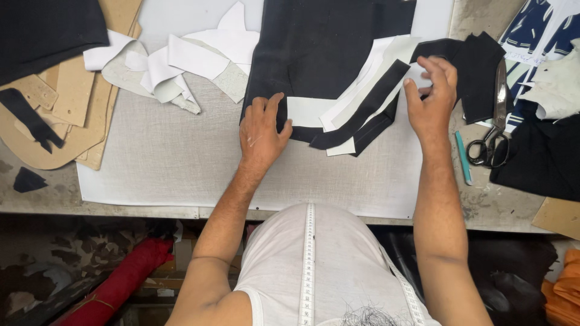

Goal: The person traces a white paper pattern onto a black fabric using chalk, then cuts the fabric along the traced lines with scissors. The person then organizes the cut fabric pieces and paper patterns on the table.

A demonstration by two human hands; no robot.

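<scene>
Black cloth is lying on the pale interlining sheet, and I am pressing my left hand flat on its lower edge, fingers slightly spread. My right hand is pinching white and black strips between thumb and fingers. Shears are resting just beside it.

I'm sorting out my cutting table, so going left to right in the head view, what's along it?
Tan cardboard patterns → white fabric scraps → left hand → right hand → black-handled steel scissors
</scene>
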